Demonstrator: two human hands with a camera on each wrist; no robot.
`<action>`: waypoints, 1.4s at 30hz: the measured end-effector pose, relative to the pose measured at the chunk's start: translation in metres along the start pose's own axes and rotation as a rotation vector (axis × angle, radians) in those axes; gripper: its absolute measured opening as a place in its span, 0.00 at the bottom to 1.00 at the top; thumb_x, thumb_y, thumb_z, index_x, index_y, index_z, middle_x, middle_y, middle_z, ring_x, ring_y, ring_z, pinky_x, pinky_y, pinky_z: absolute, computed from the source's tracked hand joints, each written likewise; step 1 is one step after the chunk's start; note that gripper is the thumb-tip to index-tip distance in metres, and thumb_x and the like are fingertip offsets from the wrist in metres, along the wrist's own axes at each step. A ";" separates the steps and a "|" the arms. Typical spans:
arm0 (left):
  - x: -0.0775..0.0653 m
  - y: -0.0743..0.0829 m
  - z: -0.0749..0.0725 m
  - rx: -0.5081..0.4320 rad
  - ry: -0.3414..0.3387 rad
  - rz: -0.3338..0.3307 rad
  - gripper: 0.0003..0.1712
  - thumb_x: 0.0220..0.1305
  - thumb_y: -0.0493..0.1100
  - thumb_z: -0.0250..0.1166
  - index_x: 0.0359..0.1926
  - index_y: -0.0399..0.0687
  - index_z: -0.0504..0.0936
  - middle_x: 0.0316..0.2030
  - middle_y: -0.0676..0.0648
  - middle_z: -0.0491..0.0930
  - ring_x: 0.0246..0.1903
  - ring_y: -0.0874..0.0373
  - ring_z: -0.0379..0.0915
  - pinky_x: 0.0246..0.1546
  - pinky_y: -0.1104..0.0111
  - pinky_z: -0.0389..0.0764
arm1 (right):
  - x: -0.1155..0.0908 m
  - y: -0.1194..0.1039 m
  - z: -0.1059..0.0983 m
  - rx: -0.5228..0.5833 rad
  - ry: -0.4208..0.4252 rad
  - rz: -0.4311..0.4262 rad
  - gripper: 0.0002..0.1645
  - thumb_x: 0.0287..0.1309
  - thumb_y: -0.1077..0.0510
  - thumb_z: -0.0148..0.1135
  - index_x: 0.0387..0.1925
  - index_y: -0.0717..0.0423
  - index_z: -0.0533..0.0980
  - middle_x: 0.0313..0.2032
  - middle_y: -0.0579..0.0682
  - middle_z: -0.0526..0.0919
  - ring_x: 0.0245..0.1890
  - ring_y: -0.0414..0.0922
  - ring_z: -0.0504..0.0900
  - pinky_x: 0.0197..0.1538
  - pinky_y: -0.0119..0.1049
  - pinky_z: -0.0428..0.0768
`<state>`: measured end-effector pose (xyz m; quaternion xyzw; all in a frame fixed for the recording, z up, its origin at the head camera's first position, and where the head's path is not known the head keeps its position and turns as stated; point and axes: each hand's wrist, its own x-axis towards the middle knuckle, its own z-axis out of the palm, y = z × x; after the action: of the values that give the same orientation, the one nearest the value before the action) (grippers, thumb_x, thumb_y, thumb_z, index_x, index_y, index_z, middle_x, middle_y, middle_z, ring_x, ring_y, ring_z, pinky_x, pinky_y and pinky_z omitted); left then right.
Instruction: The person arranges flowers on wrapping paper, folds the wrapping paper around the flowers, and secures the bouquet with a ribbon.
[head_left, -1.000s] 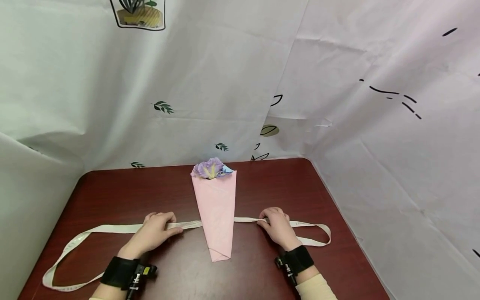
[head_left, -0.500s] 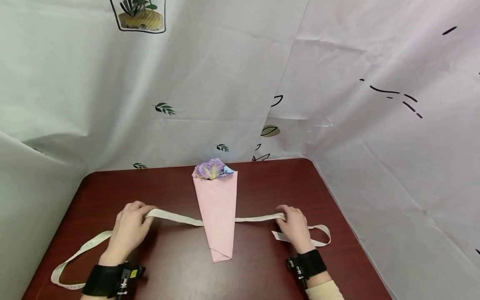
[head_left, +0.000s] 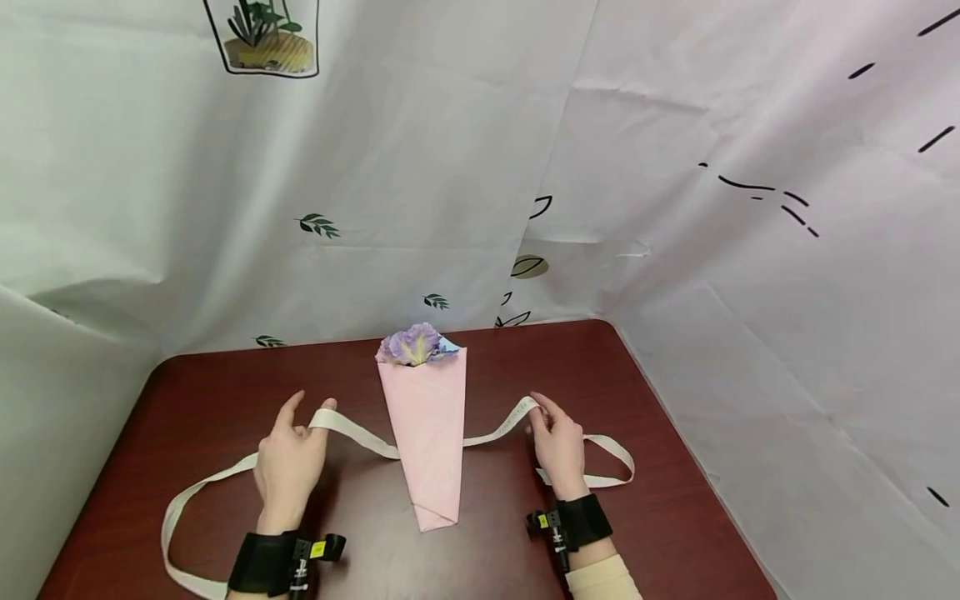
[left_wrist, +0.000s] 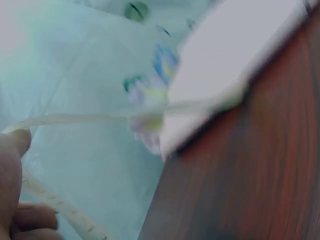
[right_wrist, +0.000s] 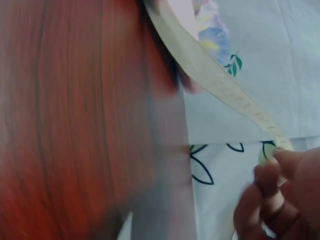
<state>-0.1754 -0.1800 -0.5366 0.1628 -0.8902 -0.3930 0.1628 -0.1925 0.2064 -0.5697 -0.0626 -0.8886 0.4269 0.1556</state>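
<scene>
A bouquet (head_left: 423, 433) in pink wrapping paper lies upright-on in the middle of the table, purple and blue petals at its far end. A cream ribbon (head_left: 362, 435) with faint lettering passes beneath the wrap and comes out on both sides. To the left, my left hand (head_left: 288, 467) holds the ribbon, which runs over the raised thumb; the index finger points up. On the other side, my right hand (head_left: 558, 450) pinches the ribbon (right_wrist: 235, 99) between thumb and fingers. Both held stretches rise off the table. The ribbon's run beneath the wrap is hidden.
The dark red wooden table (head_left: 375, 558) has a rounded far edge against a white printed cloth (head_left: 420, 167). A ribbon loop trails left of the left hand, and a shorter one lies right of the right hand. Each wrist wears a black strap with a camera.
Both hands have lifted the ribbon on either side. My left hand went outward, then back toward the bouquet, turning thumb up. My right hand also went outward, then back in. The bouquet stays put.
</scene>
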 end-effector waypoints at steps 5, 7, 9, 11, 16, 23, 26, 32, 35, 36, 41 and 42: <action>-0.002 0.012 0.002 -0.402 -0.179 -0.109 0.49 0.74 0.67 0.63 0.85 0.54 0.55 0.19 0.49 0.81 0.13 0.55 0.74 0.15 0.66 0.70 | 0.001 -0.008 0.010 0.389 -0.055 0.051 0.25 0.80 0.59 0.57 0.73 0.51 0.72 0.35 0.56 0.83 0.24 0.35 0.73 0.30 0.30 0.70; -0.004 0.019 0.005 -0.621 -0.204 -0.170 0.47 0.76 0.58 0.66 0.83 0.51 0.53 0.26 0.50 0.86 0.19 0.57 0.81 0.22 0.68 0.78 | 0.002 -0.014 0.016 0.573 -0.063 0.110 0.26 0.80 0.60 0.57 0.73 0.56 0.67 0.43 0.54 0.85 0.34 0.36 0.80 0.39 0.32 0.76; -0.007 0.029 0.010 -0.831 -0.193 -0.234 0.41 0.77 0.49 0.66 0.78 0.47 0.52 0.34 0.52 0.88 0.28 0.60 0.86 0.31 0.71 0.83 | 0.003 -0.022 0.023 0.741 -0.059 0.174 0.24 0.80 0.60 0.57 0.69 0.59 0.62 0.48 0.50 0.86 0.43 0.36 0.83 0.48 0.34 0.79; -0.010 0.040 0.016 -1.018 -0.146 -0.296 0.33 0.77 0.43 0.65 0.68 0.46 0.53 0.41 0.53 0.88 0.36 0.62 0.88 0.38 0.71 0.85 | 0.004 -0.031 0.031 0.894 -0.054 0.233 0.20 0.80 0.59 0.57 0.61 0.57 0.59 0.49 0.49 0.87 0.45 0.38 0.86 0.51 0.36 0.80; -0.018 0.062 0.035 -1.277 -0.094 -0.418 0.20 0.80 0.51 0.62 0.59 0.46 0.66 0.51 0.51 0.89 0.52 0.59 0.86 0.60 0.65 0.79 | 0.002 -0.053 0.049 1.059 -0.079 0.334 0.19 0.84 0.50 0.52 0.62 0.56 0.62 0.61 0.58 0.85 0.60 0.47 0.86 0.65 0.44 0.78; -0.021 0.084 0.049 -1.259 -0.236 -0.316 0.24 0.87 0.54 0.47 0.66 0.41 0.72 0.66 0.46 0.81 0.64 0.54 0.78 0.70 0.56 0.68 | -0.002 -0.075 0.064 0.906 -0.164 0.273 0.26 0.86 0.48 0.41 0.66 0.63 0.71 0.51 0.58 0.88 0.60 0.55 0.84 0.73 0.53 0.70; -0.021 0.092 0.052 -1.114 -0.297 -0.143 0.19 0.86 0.43 0.49 0.66 0.37 0.76 0.66 0.40 0.79 0.65 0.50 0.76 0.71 0.53 0.66 | -0.001 -0.085 0.066 0.738 -0.201 0.181 0.20 0.85 0.56 0.42 0.59 0.66 0.74 0.41 0.58 0.85 0.49 0.53 0.86 0.64 0.51 0.77; -0.013 0.104 0.051 -0.578 -0.466 0.331 0.19 0.78 0.37 0.61 0.66 0.44 0.83 0.66 0.43 0.81 0.69 0.47 0.72 0.67 0.47 0.73 | 0.004 -0.105 0.068 0.300 -0.390 -0.044 0.19 0.83 0.57 0.44 0.56 0.58 0.81 0.33 0.55 0.84 0.32 0.46 0.84 0.35 0.36 0.80; -0.005 0.108 0.052 -0.296 -0.504 0.589 0.16 0.74 0.39 0.65 0.59 0.52 0.88 0.63 0.51 0.84 0.66 0.51 0.76 0.59 0.52 0.78 | 0.008 -0.111 0.067 0.132 -0.505 -0.177 0.19 0.84 0.55 0.45 0.46 0.56 0.82 0.29 0.53 0.84 0.26 0.42 0.79 0.32 0.32 0.74; -0.002 0.108 0.053 -0.228 -0.513 0.658 0.14 0.73 0.39 0.65 0.54 0.54 0.90 0.60 0.53 0.86 0.63 0.53 0.78 0.56 0.54 0.79 | 0.009 -0.112 0.066 0.110 -0.541 -0.209 0.19 0.84 0.55 0.46 0.43 0.57 0.82 0.28 0.54 0.84 0.25 0.42 0.77 0.31 0.32 0.72; 0.008 0.107 0.054 -0.046 -0.522 0.851 0.08 0.74 0.41 0.64 0.34 0.56 0.82 0.40 0.56 0.86 0.46 0.58 0.80 0.49 0.60 0.79 | 0.011 -0.109 0.060 0.193 -0.746 -0.221 0.18 0.81 0.58 0.47 0.38 0.59 0.81 0.31 0.58 0.83 0.30 0.49 0.78 0.36 0.33 0.74; 0.008 0.106 0.054 -0.019 -0.510 0.857 0.06 0.73 0.41 0.65 0.36 0.55 0.84 0.39 0.55 0.86 0.44 0.57 0.81 0.49 0.60 0.79 | 0.011 -0.108 0.058 0.226 -0.791 -0.213 0.16 0.79 0.60 0.47 0.39 0.59 0.80 0.33 0.59 0.83 0.32 0.50 0.78 0.38 0.34 0.75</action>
<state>-0.2225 -0.0808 -0.4897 -0.3203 -0.8850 -0.3263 0.0881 -0.2194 0.0985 -0.5178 0.2158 -0.8289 0.4945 -0.1481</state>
